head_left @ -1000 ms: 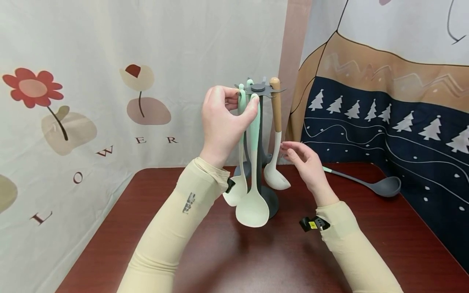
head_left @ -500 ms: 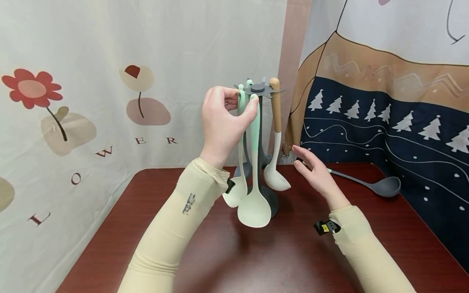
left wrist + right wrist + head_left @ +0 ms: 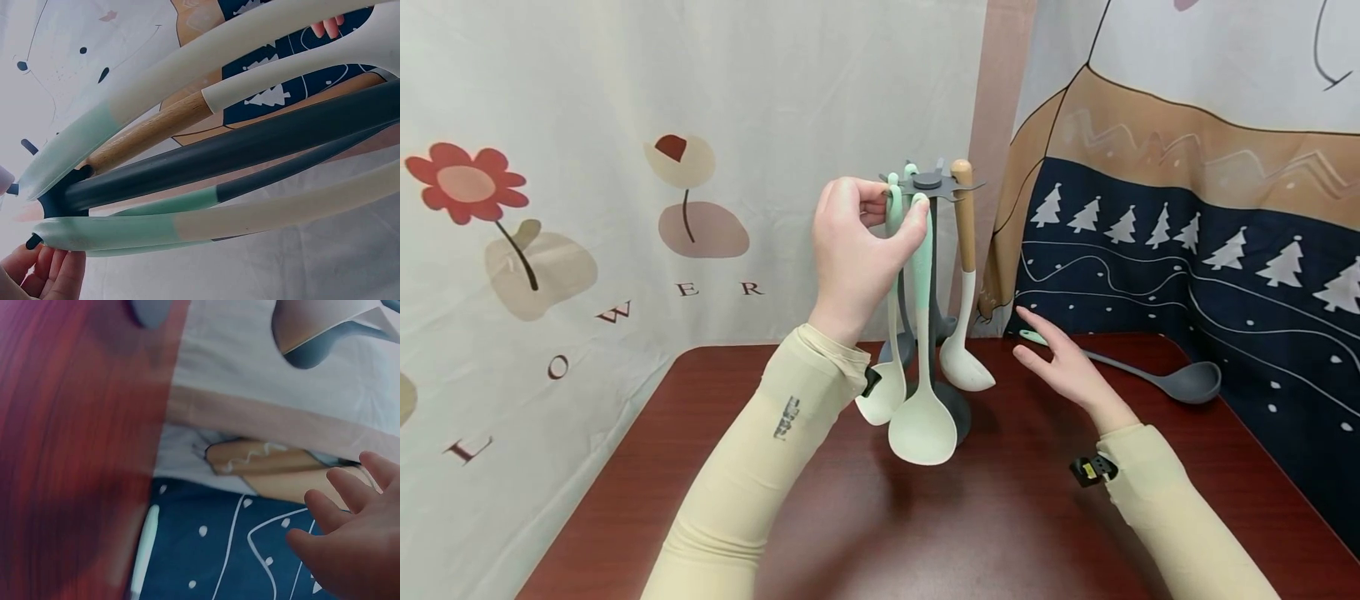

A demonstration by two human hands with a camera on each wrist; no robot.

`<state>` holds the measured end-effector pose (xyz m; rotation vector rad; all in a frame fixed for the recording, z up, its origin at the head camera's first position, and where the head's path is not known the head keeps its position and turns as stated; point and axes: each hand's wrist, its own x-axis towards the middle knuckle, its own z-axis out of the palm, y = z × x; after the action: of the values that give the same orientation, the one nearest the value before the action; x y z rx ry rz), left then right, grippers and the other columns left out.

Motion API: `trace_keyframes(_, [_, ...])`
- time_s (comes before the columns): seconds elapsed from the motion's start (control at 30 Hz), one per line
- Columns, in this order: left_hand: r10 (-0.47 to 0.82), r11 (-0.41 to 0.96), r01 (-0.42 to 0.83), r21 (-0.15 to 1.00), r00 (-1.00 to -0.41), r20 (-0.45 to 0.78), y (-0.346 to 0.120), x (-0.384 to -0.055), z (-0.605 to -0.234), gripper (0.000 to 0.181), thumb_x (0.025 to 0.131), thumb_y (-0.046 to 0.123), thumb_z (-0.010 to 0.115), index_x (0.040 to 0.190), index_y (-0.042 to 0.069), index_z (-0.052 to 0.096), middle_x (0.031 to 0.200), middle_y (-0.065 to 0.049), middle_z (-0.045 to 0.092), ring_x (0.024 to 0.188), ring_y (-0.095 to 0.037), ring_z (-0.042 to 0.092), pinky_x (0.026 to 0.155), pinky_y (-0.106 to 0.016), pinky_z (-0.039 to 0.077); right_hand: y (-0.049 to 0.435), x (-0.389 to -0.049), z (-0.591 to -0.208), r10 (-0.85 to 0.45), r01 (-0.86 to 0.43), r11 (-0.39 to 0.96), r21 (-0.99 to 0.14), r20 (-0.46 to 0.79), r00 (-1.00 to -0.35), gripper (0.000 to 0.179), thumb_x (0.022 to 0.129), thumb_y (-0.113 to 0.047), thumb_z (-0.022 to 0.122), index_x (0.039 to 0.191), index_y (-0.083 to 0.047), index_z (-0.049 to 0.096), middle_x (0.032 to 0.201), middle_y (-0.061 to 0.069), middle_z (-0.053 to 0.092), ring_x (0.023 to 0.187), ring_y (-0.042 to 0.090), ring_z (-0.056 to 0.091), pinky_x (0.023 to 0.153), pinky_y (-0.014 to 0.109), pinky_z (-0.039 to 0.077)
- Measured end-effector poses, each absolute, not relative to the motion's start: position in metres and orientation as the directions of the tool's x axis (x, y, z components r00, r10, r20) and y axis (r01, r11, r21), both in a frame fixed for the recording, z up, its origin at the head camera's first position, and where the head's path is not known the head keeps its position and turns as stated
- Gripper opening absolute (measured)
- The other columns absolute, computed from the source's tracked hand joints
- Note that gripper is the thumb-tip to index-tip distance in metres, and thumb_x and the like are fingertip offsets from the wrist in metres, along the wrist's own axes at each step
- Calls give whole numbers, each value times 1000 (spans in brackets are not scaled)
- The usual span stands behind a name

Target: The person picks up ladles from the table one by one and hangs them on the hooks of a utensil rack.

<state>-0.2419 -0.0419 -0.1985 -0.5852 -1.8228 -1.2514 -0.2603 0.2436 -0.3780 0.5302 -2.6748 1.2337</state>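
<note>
A dark utensil rack [image 3: 927, 180] stands on the table with several kitchen utensils hung from its top. My left hand [image 3: 859, 246] grips the rack's top at its hooks, thumb by the front ladle's handle end and fingers by the left utensil's. The front ladle [image 3: 922, 429] and left utensil [image 3: 882, 396] have cream heads and mint-green handles. To their right hangs a white ladle [image 3: 966, 365] with a wooden handle [image 3: 150, 134]. My right hand [image 3: 1066, 367], fingers spread and holding nothing, is nearest to a grey ladle [image 3: 1187, 383] lying on the table; its mint handle [image 3: 145, 547] is partly hidden.
The brown-red table [image 3: 1000, 517] reaches back to a white printed curtain [image 3: 820, 100]. A navy cloth with white trees [image 3: 1150, 275] hangs along the right edge. Grey utensils [image 3: 897, 350] hang behind, near the rack's round base [image 3: 953, 414].
My right hand has drawn away from the white ladle, to the right and slightly down, its fingers spreading. The front ladle's head has swung slightly right. My left hand has stayed put.
</note>
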Motion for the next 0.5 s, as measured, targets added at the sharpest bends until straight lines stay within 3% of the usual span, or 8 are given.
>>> trace_keyframes(0.5, [-75,399,744,536,-556,828,-41,-241,-199,28,82,25,75,94,3,62,95,-7,56,88,-16,59,80,-22,51,277,-265,-391,-273,-353,744,-567,224,-935,80,95,-38,64,155,-3,25,159,27,20,145,48,13,111,69,9])
